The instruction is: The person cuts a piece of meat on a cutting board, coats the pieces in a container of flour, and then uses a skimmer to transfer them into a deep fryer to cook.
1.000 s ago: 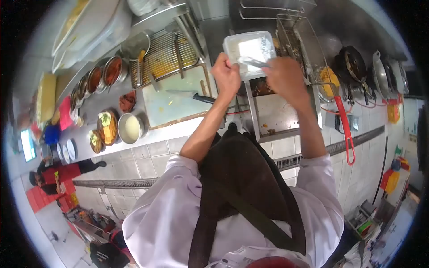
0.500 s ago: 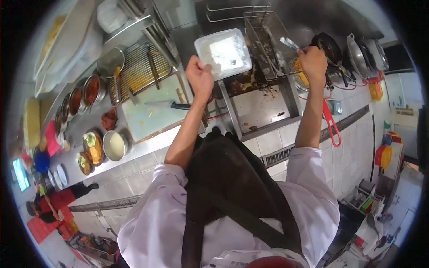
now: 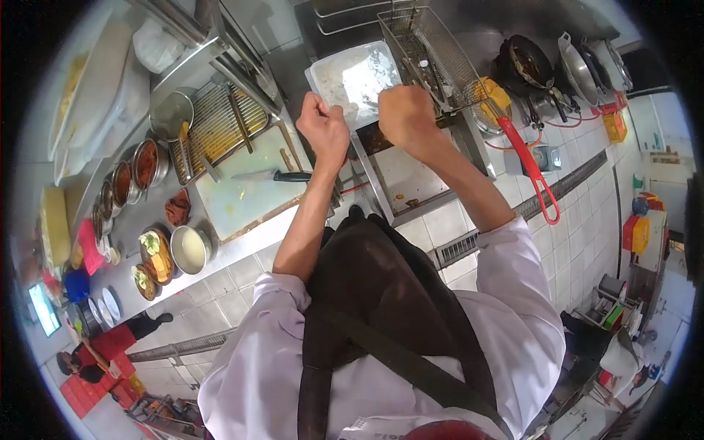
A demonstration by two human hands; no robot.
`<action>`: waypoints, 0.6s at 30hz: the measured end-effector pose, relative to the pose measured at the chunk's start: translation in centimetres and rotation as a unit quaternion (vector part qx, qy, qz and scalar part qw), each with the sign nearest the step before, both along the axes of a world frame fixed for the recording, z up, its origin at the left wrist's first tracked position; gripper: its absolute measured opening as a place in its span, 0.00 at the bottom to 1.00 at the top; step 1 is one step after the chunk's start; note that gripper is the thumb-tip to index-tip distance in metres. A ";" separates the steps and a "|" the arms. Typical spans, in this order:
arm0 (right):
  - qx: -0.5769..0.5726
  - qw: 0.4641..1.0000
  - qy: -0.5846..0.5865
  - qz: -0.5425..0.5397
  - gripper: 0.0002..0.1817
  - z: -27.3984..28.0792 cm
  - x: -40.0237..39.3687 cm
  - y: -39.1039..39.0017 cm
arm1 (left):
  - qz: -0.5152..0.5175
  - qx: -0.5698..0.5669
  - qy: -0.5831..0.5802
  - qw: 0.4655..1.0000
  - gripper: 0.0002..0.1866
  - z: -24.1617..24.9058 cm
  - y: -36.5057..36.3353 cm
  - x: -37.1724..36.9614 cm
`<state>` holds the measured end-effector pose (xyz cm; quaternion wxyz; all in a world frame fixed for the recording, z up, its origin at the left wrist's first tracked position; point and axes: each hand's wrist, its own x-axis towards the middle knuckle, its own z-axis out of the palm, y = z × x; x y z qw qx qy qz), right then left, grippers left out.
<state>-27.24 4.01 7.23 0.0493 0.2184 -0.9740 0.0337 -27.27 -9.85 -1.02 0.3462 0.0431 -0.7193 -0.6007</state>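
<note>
Over on the left, a knife (image 3: 273,176) lies across the cutting board (image 3: 242,204), handle toward the left hand (image 3: 324,133). That hand is curled tight on the near-left corner of a white tub (image 3: 364,70), which looks light, thin-walled, perhaps slick; the rim seems the surest hold. The right hand (image 3: 408,121) is balled over its near-right edge, and I can't tell what's inside. Beside it, the wire fry basket (image 3: 442,37) crowds the way.

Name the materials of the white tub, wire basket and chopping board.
The tub looks plastic: whitish, with a thin, smooth rim. The basket seems metal, dull grey, in thin wire mesh. The chopping board is probably plastic: pale green, smooth, no grain showing.
</note>
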 end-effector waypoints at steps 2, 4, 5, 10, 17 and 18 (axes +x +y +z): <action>0.028 0.998 -0.042 -0.032 0.07 -0.4 -0.6 -0.3 | 0.001 0.000 0.018 1.000 0.10 -1.0 0.1 -0.6; 0.006 1.000 -0.027 -0.013 0.08 -1.4 -0.9 -0.3 | -0.006 0.002 -0.004 1.000 0.10 -0.5 0.2 -0.1; 0.006 0.999 -0.028 -0.015 0.08 -1.7 -1.0 -0.1 | -0.014 0.003 -0.023 1.000 0.10 -0.3 0.4 0.0; -0.111 0.990 0.086 0.018 0.08 -2.5 -0.4 1.8 | 0.008 -0.008 -0.002 1.000 0.10 -0.1 0.7 -0.2; -0.135 0.986 0.081 -0.059 0.10 0.6 -0.6 5.7 | 0.003 -0.022 -0.030 0.999 0.09 -0.2 1.2 -3.0; -0.160 0.981 0.096 -0.046 0.12 1.6 -0.6 6.8 | 0.008 -0.043 -0.038 0.998 0.09 -0.1 1.3 -3.6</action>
